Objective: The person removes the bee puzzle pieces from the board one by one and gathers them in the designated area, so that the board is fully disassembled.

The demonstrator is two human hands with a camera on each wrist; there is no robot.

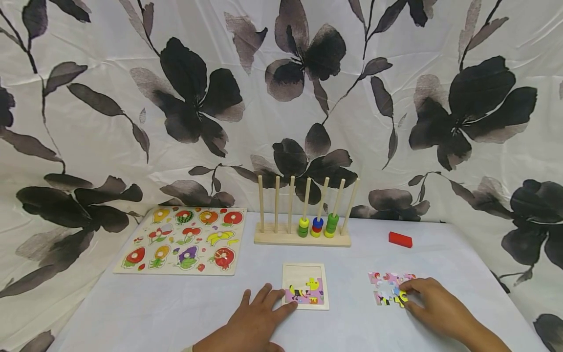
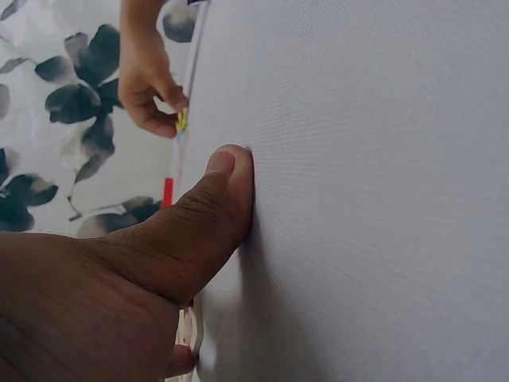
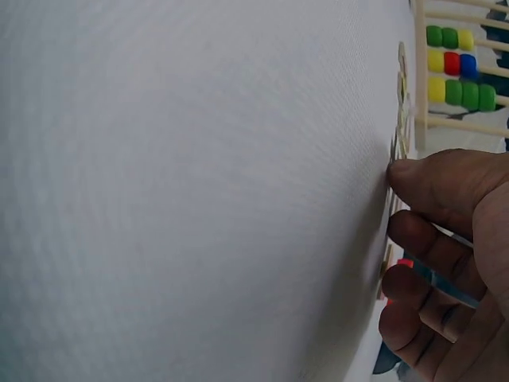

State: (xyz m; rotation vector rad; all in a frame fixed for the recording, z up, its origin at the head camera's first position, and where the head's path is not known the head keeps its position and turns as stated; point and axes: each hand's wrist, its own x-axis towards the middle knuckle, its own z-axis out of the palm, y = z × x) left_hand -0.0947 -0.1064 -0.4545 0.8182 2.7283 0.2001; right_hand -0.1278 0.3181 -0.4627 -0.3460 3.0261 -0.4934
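My right hand (image 1: 437, 307) pinches a yellow jigsaw piece (image 1: 402, 296) between thumb and fingers, at the edge of a group of loose jigsaw pieces (image 1: 387, 279). The yellow piece (image 2: 182, 119) also shows between its fingertips in the left wrist view. Spread flat, my left hand (image 1: 259, 318) rests on the table with its fingertips touching the lower left of a small wooden puzzle tray (image 1: 303, 270). Pink and yellow fitted pieces (image 1: 308, 292) fill the lower part of that tray. In the right wrist view, my right hand (image 3: 445, 247) hides most of the pieces.
Behind the tray stands a wooden peg rack (image 1: 302, 238) with coloured rings (image 1: 317, 226) on three pegs. A fruit puzzle board (image 1: 176, 244) lies at the left. One red block (image 1: 400, 239) sits at the back right. A floral cloth (image 1: 308, 107) hangs behind the table.
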